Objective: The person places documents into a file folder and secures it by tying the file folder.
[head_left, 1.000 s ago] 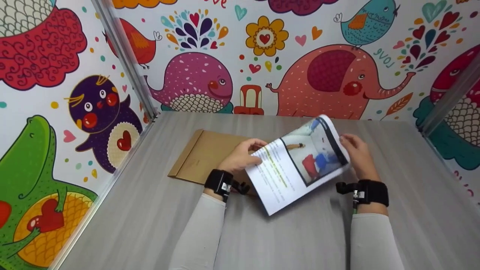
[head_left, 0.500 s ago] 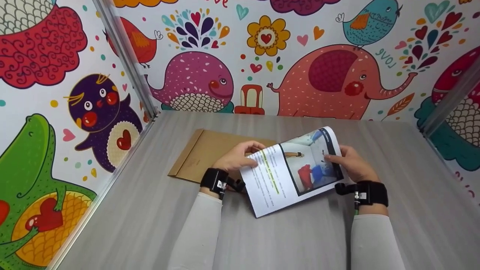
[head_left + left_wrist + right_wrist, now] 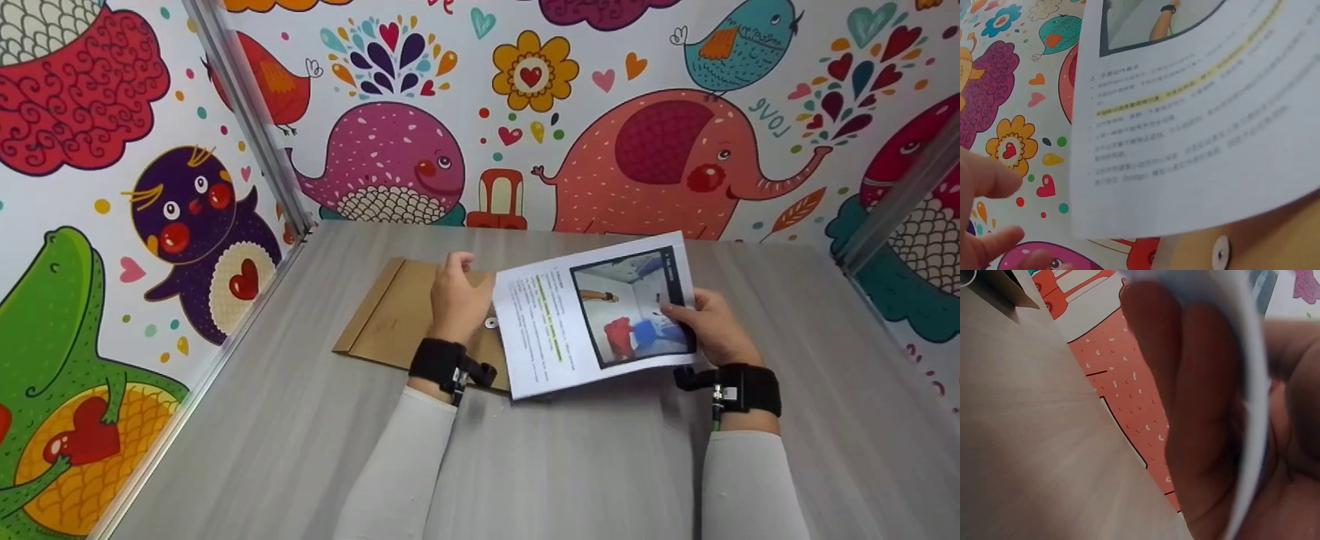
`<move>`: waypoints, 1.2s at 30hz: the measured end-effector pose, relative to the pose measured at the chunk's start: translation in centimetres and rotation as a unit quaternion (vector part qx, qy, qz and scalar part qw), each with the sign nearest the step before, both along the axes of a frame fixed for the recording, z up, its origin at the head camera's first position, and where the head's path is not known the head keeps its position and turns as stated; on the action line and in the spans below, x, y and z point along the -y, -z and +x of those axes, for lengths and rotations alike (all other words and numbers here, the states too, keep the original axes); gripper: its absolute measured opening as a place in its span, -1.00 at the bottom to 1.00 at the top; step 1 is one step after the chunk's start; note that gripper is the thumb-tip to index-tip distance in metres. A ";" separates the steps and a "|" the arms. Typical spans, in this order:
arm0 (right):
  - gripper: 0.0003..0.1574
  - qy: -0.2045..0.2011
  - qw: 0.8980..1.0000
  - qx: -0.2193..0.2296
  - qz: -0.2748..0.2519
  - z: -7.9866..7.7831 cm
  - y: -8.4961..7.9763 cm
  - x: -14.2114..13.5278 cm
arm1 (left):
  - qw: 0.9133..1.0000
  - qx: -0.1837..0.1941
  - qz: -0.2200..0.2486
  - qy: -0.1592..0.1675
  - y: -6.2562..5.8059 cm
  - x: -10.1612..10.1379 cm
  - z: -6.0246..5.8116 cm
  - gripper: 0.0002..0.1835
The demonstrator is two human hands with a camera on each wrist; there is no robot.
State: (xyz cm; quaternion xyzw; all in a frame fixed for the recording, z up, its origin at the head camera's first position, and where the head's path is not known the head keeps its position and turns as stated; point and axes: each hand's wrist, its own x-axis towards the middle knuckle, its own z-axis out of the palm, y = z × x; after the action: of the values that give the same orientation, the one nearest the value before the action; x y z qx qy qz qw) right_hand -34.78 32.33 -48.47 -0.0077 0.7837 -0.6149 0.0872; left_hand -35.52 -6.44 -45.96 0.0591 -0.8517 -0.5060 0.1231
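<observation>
Looks like a small recording booth. Has cartoon-printed wall panels [image 3: 472, 67], gaudy with a magenta whale [image 3: 390, 150] and a coral elephant [image 3: 592, 172], on three sides of a grey wood-grain tabletop [image 3: 585, 472]. Shows metal corner posts [image 3: 251, 112], plus black wrist cameras [image 3: 478, 372] strapped on.

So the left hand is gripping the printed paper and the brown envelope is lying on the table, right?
Not quite: the right hand grips the printed paper, as the head view shows; the left wrist view shows the left hand apart from it. The brown envelope is lying on the table.
</observation>
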 end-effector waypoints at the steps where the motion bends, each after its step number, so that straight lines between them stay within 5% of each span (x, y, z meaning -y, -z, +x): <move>1: -0.25 0.013 1.000 0.007 0.007 0.0 0.0 -0.1 | 1.000 -0.001 -0.015 0.000 0.0 -0.2 0.1 -0.48; 6: -0.18 0.096 0.995 0.035 0.017 -0.4 0.2 -0.3 | 0.987 0.023 -0.144 0.072 0.8 -1.7 0.5 -0.37; 10: -0.32 0.182 0.982 0.042 -0.033 -0.5 0.1 -0.2 | 0.950 0.086 -0.259 0.151 2.2 -3.6 1.1 -0.15; 13: -0.52 0.237 0.967 0.044 -0.086 -0.5 -0.1 0.0 | 0.926 0.126 -0.315 0.167 3.1 -4.9 1.6 0.00; 16: -0.61 0.269 0.950 0.043 -0.151 -0.5 -0.4 0.0 | 0.916 0.140 -0.342 0.155 4.2 -5.6 1.5 0.07; 20: -0.46 0.286 0.938 0.043 -0.194 -0.5 -0.6 0.0 | 0.918 0.149 -0.336 0.146 4.6 -5.8 1.4 -0.09; 28: -0.46 0.301 0.929 0.009 -0.216 -0.4 -0.9 0.0 | 0.932 0.129 -0.305 0.149 3.6 -5.7 1.1 -0.81; 31: -0.34 0.294 0.930 0.015 -0.219 0.0 -1.7 -0.1 | 0.938 0.096 -0.297 0.151 3.2 -5.6 1.1 -0.76; 36: -0.27 0.271 0.946 0.028 -0.177 0.7 -3.4 -0.4 | 0.962 0.041 -0.235 0.133 3.0 -5.2 1.0 -0.42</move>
State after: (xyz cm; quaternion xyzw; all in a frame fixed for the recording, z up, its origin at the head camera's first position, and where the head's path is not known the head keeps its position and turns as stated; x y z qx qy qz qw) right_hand -34.03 32.69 -45.07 0.2072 0.6319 -0.7442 -0.0634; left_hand -34.53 -1.28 -48.96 -0.0645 -0.9511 -0.3006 0.0301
